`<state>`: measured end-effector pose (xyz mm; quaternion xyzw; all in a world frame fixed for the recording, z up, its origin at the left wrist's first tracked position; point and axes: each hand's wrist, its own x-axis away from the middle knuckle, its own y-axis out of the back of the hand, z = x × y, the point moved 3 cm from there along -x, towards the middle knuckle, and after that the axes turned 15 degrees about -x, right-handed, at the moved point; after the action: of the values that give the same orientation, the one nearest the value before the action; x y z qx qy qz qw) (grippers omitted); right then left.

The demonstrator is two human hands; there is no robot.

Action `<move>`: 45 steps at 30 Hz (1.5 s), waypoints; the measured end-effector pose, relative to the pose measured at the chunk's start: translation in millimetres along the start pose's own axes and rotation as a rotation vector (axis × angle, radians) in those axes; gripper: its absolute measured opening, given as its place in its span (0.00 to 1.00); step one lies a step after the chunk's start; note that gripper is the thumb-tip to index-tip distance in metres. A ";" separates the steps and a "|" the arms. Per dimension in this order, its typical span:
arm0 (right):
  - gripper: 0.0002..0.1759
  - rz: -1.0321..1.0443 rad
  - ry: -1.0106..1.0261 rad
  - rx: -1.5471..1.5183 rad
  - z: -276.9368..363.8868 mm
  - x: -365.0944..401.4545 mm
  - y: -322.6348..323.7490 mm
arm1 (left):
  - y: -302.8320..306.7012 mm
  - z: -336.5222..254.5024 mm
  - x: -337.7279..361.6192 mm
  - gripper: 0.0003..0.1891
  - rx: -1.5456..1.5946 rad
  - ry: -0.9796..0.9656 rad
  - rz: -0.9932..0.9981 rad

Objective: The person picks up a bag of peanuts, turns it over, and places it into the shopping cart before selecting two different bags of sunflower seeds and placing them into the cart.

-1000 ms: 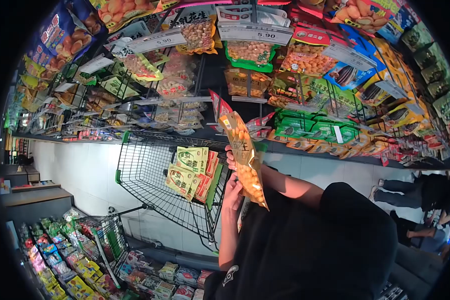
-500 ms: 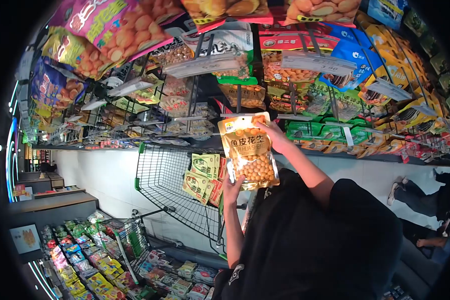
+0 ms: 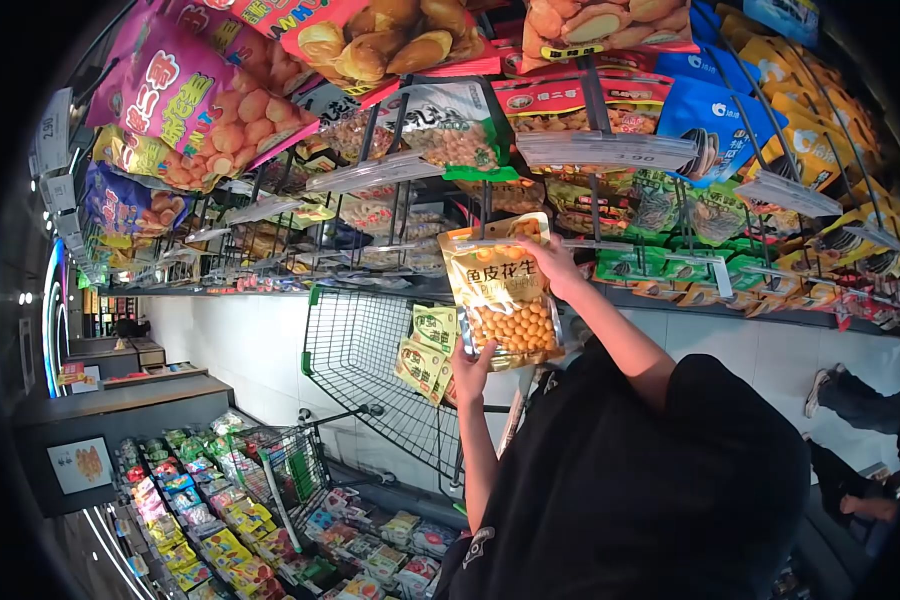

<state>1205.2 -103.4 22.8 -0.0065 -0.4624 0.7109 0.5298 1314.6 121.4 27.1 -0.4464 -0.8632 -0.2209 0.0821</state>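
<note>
Both of my hands hold a gold bag of coated peanuts (image 3: 510, 300), its printed front facing me. My left hand (image 3: 472, 372) is closed on the lower left edge, thumb over the front. At the upper right corner my right hand (image 3: 548, 264) grips the bag, its fingers partly hidden. Just beyond the bag's top hang snack packets on rack hooks. Left of the bag stands a wire shopping cart (image 3: 342, 335) with yellow-green packets (image 3: 425, 365) inside.
A rack of hanging snack bags (image 3: 460, 125) with price tags (image 3: 610, 150) spans the top. A second cart (image 3: 290, 465) stands at lower left beside a display of packets (image 3: 225, 545). At the right edge are another person's legs (image 3: 860, 400).
The view has shifted, so the rack, cart and floor sit differently in it. Both hands keep hold of the peanut bag, which appears slightly higher and further right.
</note>
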 end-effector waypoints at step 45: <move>0.25 0.164 0.130 0.427 -44.1 -35.7 45.0 | -59.5 78.0 55.9 0.43 -0.757 -0.088 0.078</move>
<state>1209.3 -102.3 -49.5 0.0223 -0.2643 0.8312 0.4886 1238.1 167.9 -41.6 -0.4868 -0.7055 -0.5015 -0.1174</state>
